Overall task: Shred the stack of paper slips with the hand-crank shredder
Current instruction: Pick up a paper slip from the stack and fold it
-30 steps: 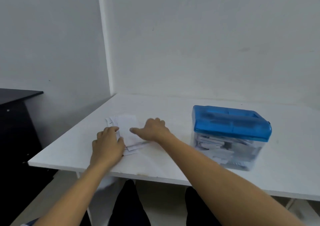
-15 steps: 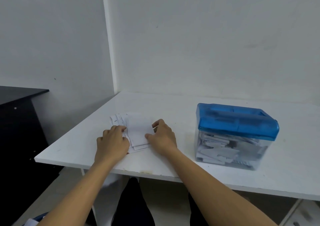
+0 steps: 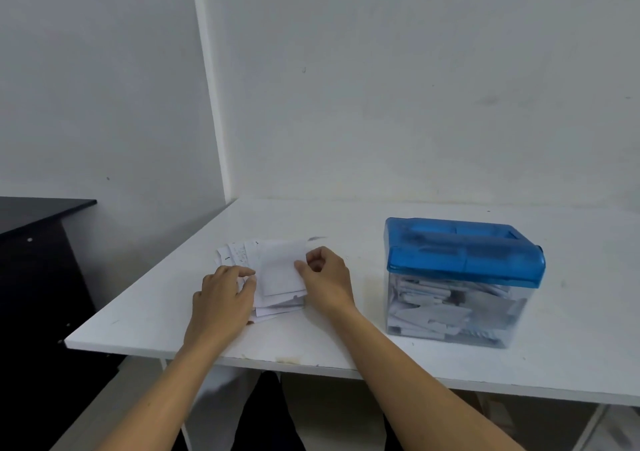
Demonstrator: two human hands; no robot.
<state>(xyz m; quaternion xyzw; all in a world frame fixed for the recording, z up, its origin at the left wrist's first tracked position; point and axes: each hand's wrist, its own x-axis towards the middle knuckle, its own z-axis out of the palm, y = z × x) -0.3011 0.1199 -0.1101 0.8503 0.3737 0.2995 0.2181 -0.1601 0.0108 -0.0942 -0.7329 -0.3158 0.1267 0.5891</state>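
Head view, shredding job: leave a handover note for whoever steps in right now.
Left hand pinches the left edge of the stack of paper slips; right hand pinches its right edge.
Stack lies on the white table, left of the shredder, apart from it.
Done: the clear bin already holds paper pieces.
Left: lift slips, feed them into the shredder, crank.

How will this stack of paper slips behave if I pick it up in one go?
Probably light and floppy: the stack of paper slips is made of thin loose sheets. It would likely slide apart, since the slips lie fanned and uneven between the left hand and right hand.
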